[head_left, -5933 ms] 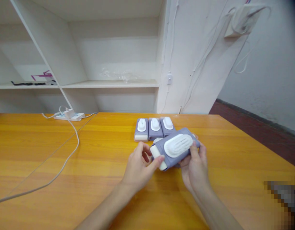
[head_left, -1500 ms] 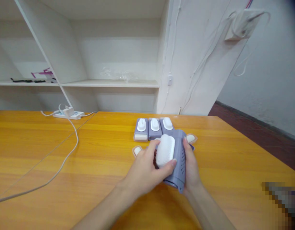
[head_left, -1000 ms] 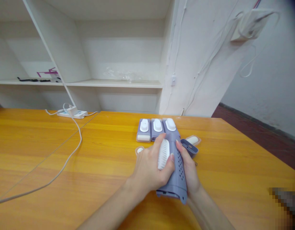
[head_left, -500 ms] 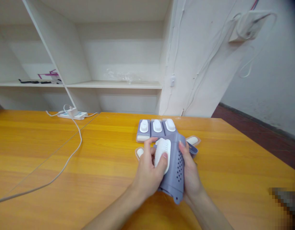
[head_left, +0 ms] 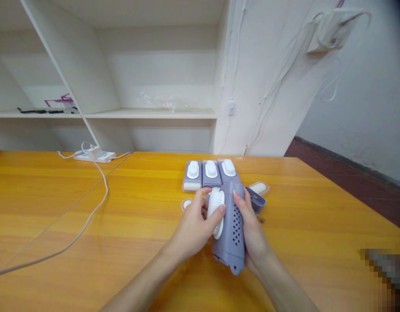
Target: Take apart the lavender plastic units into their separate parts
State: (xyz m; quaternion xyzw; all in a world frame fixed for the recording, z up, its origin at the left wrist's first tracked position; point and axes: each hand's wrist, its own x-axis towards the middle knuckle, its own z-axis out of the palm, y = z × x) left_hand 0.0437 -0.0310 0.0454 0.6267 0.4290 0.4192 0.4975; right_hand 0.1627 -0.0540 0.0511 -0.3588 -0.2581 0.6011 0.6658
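Note:
My left hand (head_left: 192,227) is closed on a white scrub brush (head_left: 214,206), thumb on the near side and fingers behind. The brush is tilted, its ridged or bristled edge showing, against the left side of a purple-grey plastic holder (head_left: 228,247). My right hand (head_left: 254,236) grips this holder from the right, thumb along its front. Rows of small holes run down the holder, and a tab with a hole sticks out at its lower end. Whether the brush is fixed to the holder I cannot tell.
Behind my hands stand three similar purple-grey holders (head_left: 206,180) with white brushes. A purple-grey part (head_left: 257,200) and a white piece in clear packaging (head_left: 260,188) lie to the right, another white piece (head_left: 186,203) to the left. A power strip (head_left: 102,157) trails a cable across the table.
The brush has turned from facing up to standing more on its edge at the holder's side. Holder and hands have shifted slightly left; the whole view has moved a little too.

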